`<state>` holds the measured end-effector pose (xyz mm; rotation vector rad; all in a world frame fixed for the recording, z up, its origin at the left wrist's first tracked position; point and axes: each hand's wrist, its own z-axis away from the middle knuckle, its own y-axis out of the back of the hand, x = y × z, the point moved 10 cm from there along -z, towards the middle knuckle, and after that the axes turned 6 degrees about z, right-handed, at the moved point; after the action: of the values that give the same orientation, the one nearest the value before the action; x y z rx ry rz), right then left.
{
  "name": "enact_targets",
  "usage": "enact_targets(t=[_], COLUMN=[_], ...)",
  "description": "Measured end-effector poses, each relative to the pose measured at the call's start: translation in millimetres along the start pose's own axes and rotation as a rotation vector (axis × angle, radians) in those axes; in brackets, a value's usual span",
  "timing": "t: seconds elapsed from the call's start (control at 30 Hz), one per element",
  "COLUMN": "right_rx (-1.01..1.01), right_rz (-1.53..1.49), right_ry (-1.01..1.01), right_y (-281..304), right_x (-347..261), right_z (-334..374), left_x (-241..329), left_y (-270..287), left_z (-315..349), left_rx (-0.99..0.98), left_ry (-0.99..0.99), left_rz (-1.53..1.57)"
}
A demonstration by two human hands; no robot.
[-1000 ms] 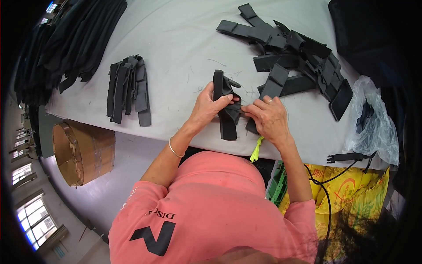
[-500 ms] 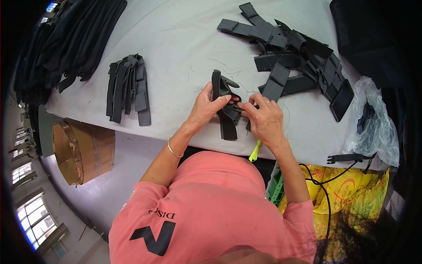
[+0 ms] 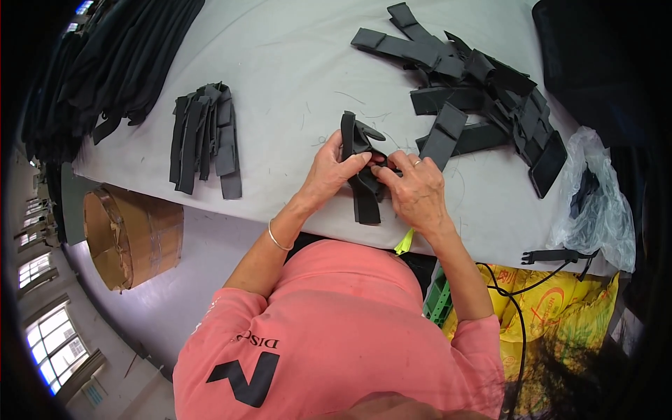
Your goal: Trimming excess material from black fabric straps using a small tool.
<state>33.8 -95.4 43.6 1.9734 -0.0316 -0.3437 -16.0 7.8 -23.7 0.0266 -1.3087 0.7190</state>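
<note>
My left hand (image 3: 329,171) grips a folded black fabric strip (image 3: 366,199) over the near part of the table, thumb on top and fingers curled behind. One end of the strip stands up past the hand and the other hangs toward me. My right hand (image 3: 418,190) is closed against the strip's right side, its thumb and forefinger pinched on the fabric beside my left thumb. Whether a small tool is also in that hand is hidden. A yellow-green ribbon (image 3: 404,242) hangs at the table edge below my right hand.
A loose heap of black strips (image 3: 448,133) lies at the right, a neater bundle (image 3: 227,150) at the left. Dark garments (image 3: 133,63) are piled far left. A clear plastic bag (image 3: 595,210), buckled strap (image 3: 553,255), yellow sacks (image 3: 560,301) and cardboard drum (image 3: 150,234) surround the table (image 3: 273,77).
My right hand has moved slightly up and left, bringing its fingertips closer to my left thumb. My left hand keeps its hold on the strip.
</note>
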Motion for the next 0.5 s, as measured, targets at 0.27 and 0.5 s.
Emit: enact_targets(t=[0.27, 0.5], right_rx=[-0.018, -0.044], right_rz=[-0.025, -0.164], right_ry=[-0.019, -0.146], right_y=[-1, 10], right_x=[1, 15], right_z=[-1, 7], left_x=[2, 2], left_y=[-2, -3], left_z=[1, 2], left_rx=[-0.003, -0.004], left_ry=[-0.008, -0.005], left_rz=[0.01, 0.032])
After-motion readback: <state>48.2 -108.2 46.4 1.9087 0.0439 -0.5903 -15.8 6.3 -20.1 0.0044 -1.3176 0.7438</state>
